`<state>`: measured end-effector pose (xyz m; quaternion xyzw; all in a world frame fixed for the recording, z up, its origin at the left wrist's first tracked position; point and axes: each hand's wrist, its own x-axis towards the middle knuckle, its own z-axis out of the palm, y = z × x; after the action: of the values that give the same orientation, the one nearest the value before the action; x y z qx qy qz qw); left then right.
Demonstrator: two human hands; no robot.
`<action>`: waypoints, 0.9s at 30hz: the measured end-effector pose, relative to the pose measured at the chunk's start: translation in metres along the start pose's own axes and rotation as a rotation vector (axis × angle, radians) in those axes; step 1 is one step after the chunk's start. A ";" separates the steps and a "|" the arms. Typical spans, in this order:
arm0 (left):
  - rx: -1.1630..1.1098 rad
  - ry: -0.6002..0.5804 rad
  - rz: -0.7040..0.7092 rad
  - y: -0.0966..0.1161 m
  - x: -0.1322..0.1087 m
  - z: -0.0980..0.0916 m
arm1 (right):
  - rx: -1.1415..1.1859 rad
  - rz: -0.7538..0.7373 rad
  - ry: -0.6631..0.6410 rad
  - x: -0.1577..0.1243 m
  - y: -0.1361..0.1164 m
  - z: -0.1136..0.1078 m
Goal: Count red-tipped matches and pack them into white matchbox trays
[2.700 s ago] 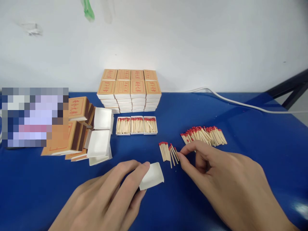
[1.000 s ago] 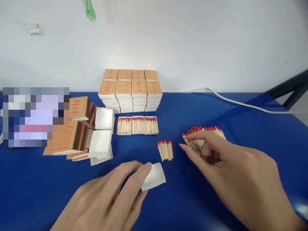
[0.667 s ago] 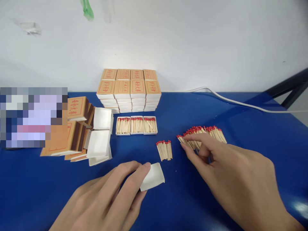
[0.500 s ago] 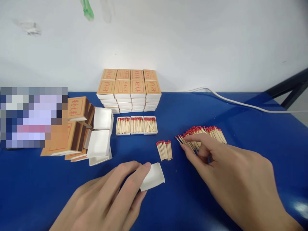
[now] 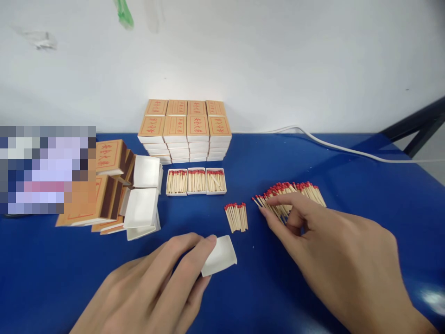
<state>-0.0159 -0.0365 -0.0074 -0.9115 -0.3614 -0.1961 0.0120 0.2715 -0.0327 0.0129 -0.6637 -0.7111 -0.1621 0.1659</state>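
In the head view my left hand (image 5: 156,283) grips an empty white matchbox tray (image 5: 222,256), its fingers over the near left end and the tray tilted. My right hand (image 5: 333,250) is closed in a pinch, thumb and forefinger at the left edge of a heap of red-tipped matches (image 5: 283,190). A match (image 5: 257,202) shows at those fingertips; the other fingers are curled in. Between the hands, a small row of matches (image 5: 237,218) lies on the blue table. Behind it stand three trays filled with matches (image 5: 196,181), side by side.
Stacked matchboxes (image 5: 185,127) stand against the white wall. To the left are several orange matchbox sleeves (image 5: 110,155) and empty white trays (image 5: 141,208), next to a pixelated area (image 5: 45,171). A white cable (image 5: 333,147) crosses the back right of the table.
The whole view has shifted slightly to the left. Both hands keep nearly the same pose, and the tray and matches stay in place.
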 end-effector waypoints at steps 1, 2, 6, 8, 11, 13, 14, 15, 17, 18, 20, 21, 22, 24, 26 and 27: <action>-0.002 -0.005 0.002 0.000 0.000 0.000 | -0.011 0.005 0.006 0.000 0.000 0.000; -0.002 -0.002 0.000 0.000 0.001 0.000 | -0.014 0.005 0.005 0.000 0.000 0.000; -0.004 0.010 -0.005 0.000 0.002 0.001 | 0.030 -0.018 -0.026 0.001 0.000 0.002; 0.001 0.009 0.001 0.000 0.001 0.001 | 0.042 -0.019 -0.031 0.002 0.000 0.002; -0.003 0.009 0.014 0.000 -0.002 0.000 | 0.036 -0.006 -0.028 0.001 0.000 0.003; -0.005 0.008 0.013 -0.001 -0.002 0.000 | 0.028 -0.005 -0.030 0.001 0.001 0.003; -0.006 0.010 0.009 -0.001 -0.002 0.000 | 0.026 -0.008 -0.032 0.000 0.001 0.003; -0.008 0.007 0.007 -0.001 -0.002 0.000 | 0.026 -0.012 -0.033 0.000 0.001 0.002; -0.010 0.002 -0.002 -0.001 0.000 0.000 | 0.027 -0.011 -0.032 0.000 0.001 0.002; -0.010 0.003 0.001 -0.001 0.001 0.000 | 0.029 -0.009 -0.032 0.000 0.001 0.002; -0.007 0.002 -0.001 -0.001 0.002 0.001 | 0.032 -0.008 -0.031 0.000 0.000 0.002; -0.004 0.004 -0.001 -0.001 0.003 0.001 | 0.033 -0.011 -0.029 0.000 0.000 0.002; -0.004 0.006 -0.002 -0.001 0.003 0.001 | 0.036 -0.014 -0.026 0.000 0.000 0.002; -0.002 0.005 0.000 -0.001 0.002 0.000 | 0.041 -0.019 -0.022 0.000 -0.001 0.003; -0.002 0.006 0.008 -0.001 0.001 0.000 | 0.045 -0.020 -0.019 0.000 -0.001 0.003; -0.001 0.002 0.008 -0.001 0.000 -0.001 | 0.048 -0.018 -0.019 0.001 -0.001 0.003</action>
<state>-0.0168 -0.0361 -0.0071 -0.9127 -0.3575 -0.1973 0.0128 0.2700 -0.0309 0.0104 -0.6546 -0.7223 -0.1400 0.1737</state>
